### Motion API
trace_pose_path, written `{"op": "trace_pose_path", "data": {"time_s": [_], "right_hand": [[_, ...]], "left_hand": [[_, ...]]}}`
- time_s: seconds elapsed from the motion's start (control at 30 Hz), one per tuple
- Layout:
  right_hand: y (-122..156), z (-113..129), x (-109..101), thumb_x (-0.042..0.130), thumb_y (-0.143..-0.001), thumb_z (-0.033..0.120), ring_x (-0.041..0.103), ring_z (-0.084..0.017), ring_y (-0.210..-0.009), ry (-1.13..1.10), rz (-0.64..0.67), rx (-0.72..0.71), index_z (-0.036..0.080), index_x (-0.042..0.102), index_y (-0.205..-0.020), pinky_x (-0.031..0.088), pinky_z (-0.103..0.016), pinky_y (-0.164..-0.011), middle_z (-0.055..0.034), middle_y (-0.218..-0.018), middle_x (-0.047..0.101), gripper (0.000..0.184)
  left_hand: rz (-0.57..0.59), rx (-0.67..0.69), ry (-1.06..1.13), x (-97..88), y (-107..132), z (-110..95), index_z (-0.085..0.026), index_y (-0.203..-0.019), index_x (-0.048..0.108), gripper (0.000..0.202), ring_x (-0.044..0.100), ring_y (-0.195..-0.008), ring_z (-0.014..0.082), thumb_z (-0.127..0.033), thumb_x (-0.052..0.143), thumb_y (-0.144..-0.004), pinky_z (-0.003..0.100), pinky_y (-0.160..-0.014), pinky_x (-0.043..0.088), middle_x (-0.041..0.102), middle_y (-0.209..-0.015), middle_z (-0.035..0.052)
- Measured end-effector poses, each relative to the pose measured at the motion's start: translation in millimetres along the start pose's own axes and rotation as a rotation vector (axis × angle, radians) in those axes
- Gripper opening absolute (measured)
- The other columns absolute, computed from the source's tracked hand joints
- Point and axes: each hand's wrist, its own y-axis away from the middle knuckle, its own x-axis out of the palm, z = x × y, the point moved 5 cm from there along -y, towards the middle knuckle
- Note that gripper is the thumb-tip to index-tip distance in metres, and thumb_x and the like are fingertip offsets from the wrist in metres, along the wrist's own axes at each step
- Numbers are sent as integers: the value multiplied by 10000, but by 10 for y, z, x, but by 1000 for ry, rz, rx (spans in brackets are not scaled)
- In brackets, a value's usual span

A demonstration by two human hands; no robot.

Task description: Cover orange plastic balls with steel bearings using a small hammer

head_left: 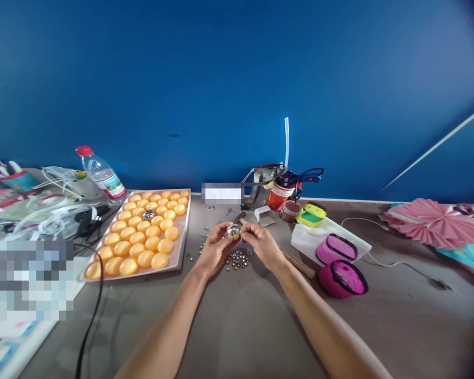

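Note:
Between my hands is a small ball (233, 230), shiny silver on top with a bit of orange below. It looks like one of the orange balls with silver pieces on it. The fingers of my left hand (216, 246) are closed around its left side. My right hand (261, 243) pinches at the ball's right edge; anything between those fingertips is too small to make out. Just under the hands, a loose pile of small silver beads (238, 259) lies on the grey table (237, 326).
A white tray (185, 231) of orange balls (143, 226), one silver-covered ball (148, 214) among them, stands to the left. A red-capped bottle (105, 176) leans behind it. Rightward are a wooden stick (298, 263), magenta containers (342, 279), a yellow-green container (312, 215) and an orange-red can (279, 195).

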Motion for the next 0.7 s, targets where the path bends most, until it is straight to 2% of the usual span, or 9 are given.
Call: {"op": "trace_pose_path", "data": {"time_s": [0.4,0.7], "right_hand": [[0,-51,14,558,-689,267,494,-139,-654,-12,-65,-24,196,520,-724,391,-268,-662,22,-669,547,88],[-10,-119,10,579,-693,280,487,-141,-657,4,-99,-3,190,508,-704,377,-267,-657,24,-666,545,115]], "left_hand": [[-2,38,-86,73,46,-48,-194,-951,597,238,539,-989,161,-202,671,-726,366,-949,405,598,-1032,32],[-10,40,-148,69,59,-14,-194,-965,597,259,545,-969,162,-216,679,-720,364,-945,409,600,-1009,31]]}}
